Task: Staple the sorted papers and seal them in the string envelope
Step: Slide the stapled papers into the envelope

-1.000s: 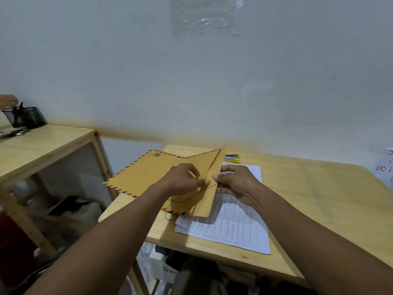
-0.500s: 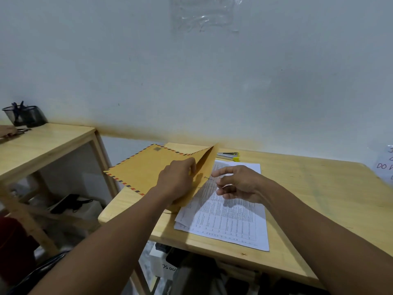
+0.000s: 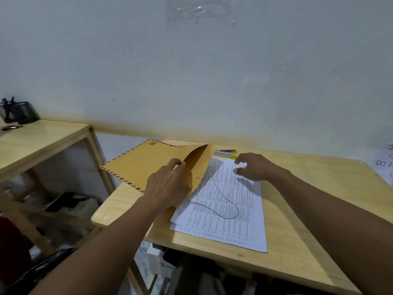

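The left hand (image 3: 168, 186) grips the string envelope (image 3: 144, 162) at its mouth, fingers curled over the edge of the upper layer so the opening gapes toward the papers (image 3: 234, 226). The envelope lies at the far left corner of the table (image 3: 308, 209), its striped end hanging past the left edge. The right hand (image 3: 255, 167) hovers with fingers loosely spread and holds nothing. It is above the far end of the papers and just beside the stapler (image 3: 226, 153), which lies at the far edge by the wall.

The papers lie flat mid-table, reaching toward the near edge. At their near left corner a lower sheet peeks out, so the stack is not square. The envelope's string (image 3: 225, 195) loops loose across the top sheet. No staple is visible, though one would be too small to tell.

The step in hand looks like fetching the stapler. To do it well:
- Draw the string off the sheets first, or it may get pinned under the staple.
- Square the stack against the table.
- Pinch 1 corner firmly so no sheet slips.
- Seat that corner fully in the stapler before pressing.
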`<action>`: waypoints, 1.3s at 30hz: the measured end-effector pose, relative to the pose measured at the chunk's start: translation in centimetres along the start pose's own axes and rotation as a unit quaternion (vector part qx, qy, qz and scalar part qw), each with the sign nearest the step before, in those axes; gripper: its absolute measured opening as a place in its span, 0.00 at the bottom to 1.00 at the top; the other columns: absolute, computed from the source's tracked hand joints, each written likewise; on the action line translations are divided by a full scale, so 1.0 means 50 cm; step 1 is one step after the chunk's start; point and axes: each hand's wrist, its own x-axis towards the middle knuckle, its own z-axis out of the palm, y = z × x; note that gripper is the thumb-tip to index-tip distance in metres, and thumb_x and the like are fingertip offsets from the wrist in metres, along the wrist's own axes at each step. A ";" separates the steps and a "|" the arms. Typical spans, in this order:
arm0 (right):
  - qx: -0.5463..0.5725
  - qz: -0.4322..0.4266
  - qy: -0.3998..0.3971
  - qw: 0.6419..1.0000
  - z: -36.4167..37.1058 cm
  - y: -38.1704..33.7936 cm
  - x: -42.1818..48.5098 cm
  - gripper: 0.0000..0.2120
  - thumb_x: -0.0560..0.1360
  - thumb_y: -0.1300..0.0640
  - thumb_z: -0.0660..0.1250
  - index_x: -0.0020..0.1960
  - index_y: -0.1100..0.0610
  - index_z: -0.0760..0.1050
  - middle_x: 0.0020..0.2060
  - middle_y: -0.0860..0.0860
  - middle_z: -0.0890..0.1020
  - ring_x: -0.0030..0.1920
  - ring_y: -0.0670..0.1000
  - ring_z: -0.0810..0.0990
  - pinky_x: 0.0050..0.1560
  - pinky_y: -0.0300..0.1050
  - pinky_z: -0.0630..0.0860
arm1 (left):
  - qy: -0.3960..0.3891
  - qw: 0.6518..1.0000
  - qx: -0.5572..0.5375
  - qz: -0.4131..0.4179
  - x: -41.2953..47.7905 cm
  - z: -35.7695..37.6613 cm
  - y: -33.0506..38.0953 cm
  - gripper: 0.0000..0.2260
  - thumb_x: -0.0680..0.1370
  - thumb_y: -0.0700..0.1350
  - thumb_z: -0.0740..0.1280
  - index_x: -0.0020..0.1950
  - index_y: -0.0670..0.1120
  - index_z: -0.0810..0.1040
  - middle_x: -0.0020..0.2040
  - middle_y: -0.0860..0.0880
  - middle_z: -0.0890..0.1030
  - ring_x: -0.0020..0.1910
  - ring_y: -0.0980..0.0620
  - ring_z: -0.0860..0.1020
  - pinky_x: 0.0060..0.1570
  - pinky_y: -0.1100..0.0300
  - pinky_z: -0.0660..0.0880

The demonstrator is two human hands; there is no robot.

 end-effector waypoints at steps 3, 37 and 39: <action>-0.070 0.011 -0.060 0.996 0.034 0.002 0.015 0.26 0.78 0.42 0.65 0.73 0.50 0.70 0.73 0.52 0.72 0.70 0.57 0.72 0.68 0.55 0.71 | 0.004 1.000 -0.015 -0.004 -0.004 0.008 -0.010 0.38 0.75 0.65 0.69 0.80 0.51 0.61 0.77 0.55 0.62 0.63 0.48 0.77 0.50 0.54 0.80; 0.137 0.119 -0.092 0.979 -0.020 0.062 -0.115 0.07 0.76 0.64 0.69 0.53 0.56 0.77 0.39 0.50 0.78 0.35 0.49 0.74 0.32 0.40 0.68 | 0.014 0.998 -0.057 -0.024 -0.001 0.027 0.014 0.39 0.74 0.64 0.71 0.79 0.50 0.62 0.78 0.53 0.62 0.62 0.45 0.79 0.52 0.50 0.81; 0.166 0.113 -0.084 0.976 -0.025 0.064 -0.120 0.11 0.74 0.61 0.71 0.56 0.56 0.78 0.43 0.50 0.79 0.38 0.49 0.76 0.36 0.41 0.70 | 0.012 0.998 -0.056 -0.022 0.000 0.026 0.013 0.39 0.74 0.64 0.71 0.80 0.50 0.62 0.78 0.53 0.62 0.62 0.45 0.79 0.52 0.50 0.81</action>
